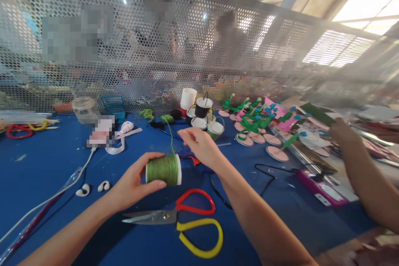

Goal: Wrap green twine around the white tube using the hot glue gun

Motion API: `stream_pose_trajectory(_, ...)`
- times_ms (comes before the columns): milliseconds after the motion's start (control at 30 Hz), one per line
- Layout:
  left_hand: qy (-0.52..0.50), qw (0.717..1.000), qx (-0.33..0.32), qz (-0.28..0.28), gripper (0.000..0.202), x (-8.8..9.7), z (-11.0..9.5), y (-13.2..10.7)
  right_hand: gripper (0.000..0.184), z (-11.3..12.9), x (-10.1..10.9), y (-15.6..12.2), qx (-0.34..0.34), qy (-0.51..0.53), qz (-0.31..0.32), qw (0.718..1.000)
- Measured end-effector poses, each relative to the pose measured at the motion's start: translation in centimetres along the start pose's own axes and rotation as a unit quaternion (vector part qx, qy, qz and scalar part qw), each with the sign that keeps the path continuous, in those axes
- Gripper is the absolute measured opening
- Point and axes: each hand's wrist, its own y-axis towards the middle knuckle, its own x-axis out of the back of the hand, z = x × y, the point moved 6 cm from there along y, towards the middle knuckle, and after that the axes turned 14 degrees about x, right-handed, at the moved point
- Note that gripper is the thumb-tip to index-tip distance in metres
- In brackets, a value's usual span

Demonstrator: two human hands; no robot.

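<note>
My left hand is wrapped round a spool of green thread, held on its side above the blue table. A strand of the green thread rises from the spool toward a small green tuft at the back. My right hand hovers just right of the spool, fingers pinched near the strand; I cannot make out what they hold. Scissors with one red and one yellow handle lie on the table right below the spool.
Small black and white buckets and stacked white cups stand behind the hands. Pink discs with green pieces crowd the right. Another person's arm reaches in from the right. A perforated metal screen closes the back.
</note>
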Motion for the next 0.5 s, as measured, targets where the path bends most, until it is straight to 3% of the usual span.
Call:
stream_pose_trajectory(100,-0.025,1.0,0.002,-0.009,0.049,0.2,-0.1,0.0,0.04,0.6,1.0,0.0,0.021,-0.048,0.002,0.999)
stream_pose_trajectory(300,0.002,1.0,-0.023,-0.005,0.048,0.1,-0.4,-0.2,0.062,1.1,-2.7,-0.8,-0.001,0.036,0.18,0.983)
stream_pose_trajectory(400,0.024,0.999,-0.044,-0.003,0.049,-0.2,-0.6,-0.2,0.069,1.8,-3.4,-1.1,0.012,0.114,0.174,0.978)
stream_pose_trajectory(500,0.066,0.995,-0.078,0.0,0.051,-0.5,-0.8,-0.3,0.069,2.7,-2.9,-1.3,0.054,0.093,0.141,0.984)
